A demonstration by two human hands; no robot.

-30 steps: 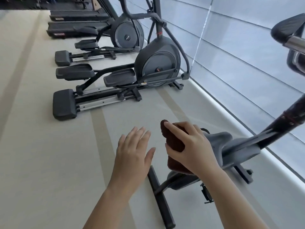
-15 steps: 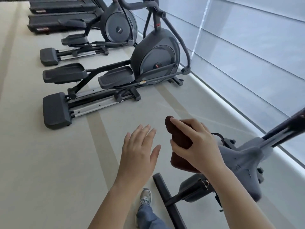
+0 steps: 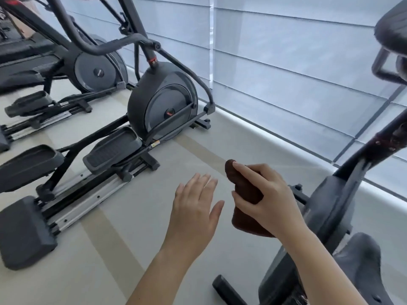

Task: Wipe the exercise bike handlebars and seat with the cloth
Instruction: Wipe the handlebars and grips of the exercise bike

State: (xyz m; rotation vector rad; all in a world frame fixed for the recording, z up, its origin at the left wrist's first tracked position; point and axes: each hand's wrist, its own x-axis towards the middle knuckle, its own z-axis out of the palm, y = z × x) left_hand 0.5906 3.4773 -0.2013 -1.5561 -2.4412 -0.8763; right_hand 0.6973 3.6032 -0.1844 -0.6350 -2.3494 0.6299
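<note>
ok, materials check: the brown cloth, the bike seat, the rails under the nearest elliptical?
Cloth: soft brown fabric, probably terry or microfibre; it bunches and folds in the right hand, matte, fuzzy look.
Bike seat: dark grey, matte, looks like padded vinyl or moulded foam; too blurred to be sure.
Elliptical rails: bare metal, likely aluminium; silvery, reflective, with visible fastener holes.

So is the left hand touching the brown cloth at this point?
Apart. The head view shows bare floor between the open left hand and the cloth, which only the right hand grips.
</note>
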